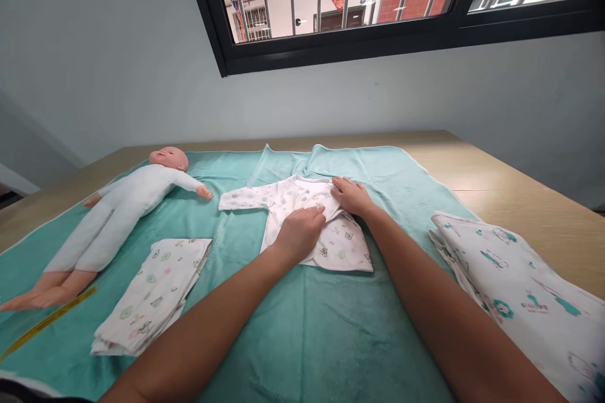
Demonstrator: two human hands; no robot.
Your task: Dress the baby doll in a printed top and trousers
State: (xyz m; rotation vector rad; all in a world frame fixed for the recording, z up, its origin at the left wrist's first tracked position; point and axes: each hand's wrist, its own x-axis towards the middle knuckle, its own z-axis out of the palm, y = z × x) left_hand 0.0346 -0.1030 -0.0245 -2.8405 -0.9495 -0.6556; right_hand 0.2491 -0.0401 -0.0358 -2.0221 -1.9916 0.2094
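A small white baby shirt [288,198] with a tiny print lies spread out at the middle of the teal cloth [359,340]. One sleeve stretches to the left; the other is not seen laid out, and the right side looks folded inward. My left hand [301,233] is on the shirt front, fingers together and closed on its fabric, the thumb hidden. Over the right shoulder near the neckline, my right hand [352,195] rests fairly flat with its fingers stretched out. Both hands touch the shirt.
A baby doll [127,195] in a white body lies at left. Near it are a folded printed cloth [158,289] and a yellow measuring tape [47,322]. Another folded printed cloth [515,283] is at right. Behind the wooden table [520,201] stand a wall and barred window.
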